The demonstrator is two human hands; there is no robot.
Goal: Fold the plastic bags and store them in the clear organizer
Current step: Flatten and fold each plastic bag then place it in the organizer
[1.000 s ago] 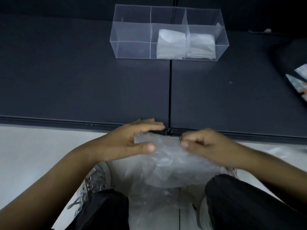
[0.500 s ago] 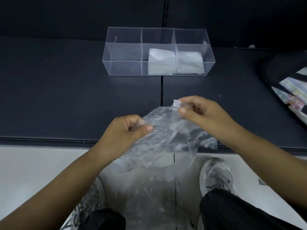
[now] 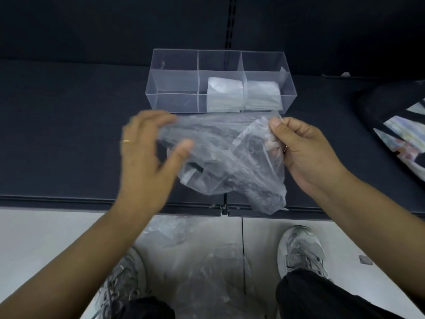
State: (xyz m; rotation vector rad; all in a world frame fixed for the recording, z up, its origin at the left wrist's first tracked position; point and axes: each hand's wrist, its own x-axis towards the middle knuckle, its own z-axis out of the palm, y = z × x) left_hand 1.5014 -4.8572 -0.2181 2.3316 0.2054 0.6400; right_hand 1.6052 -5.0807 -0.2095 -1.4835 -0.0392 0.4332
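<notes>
A thin, see-through plastic bag hangs in the air just in front of the clear organizer, over the dark shelf on which the organizer stands. The bag is wrinkled and unfolded, its top edge stretched sideways and its lower part sagging. The right hand pinches its right corner between thumb and curled fingers. The left hand is blurred at the bag's left edge with fingers spread; whether it grips cannot be told. Pale folded bags stand in the organizer's middle compartment, and a second stack in its right one. Loose bags lie on the floor, well in front of the organizer
</notes>
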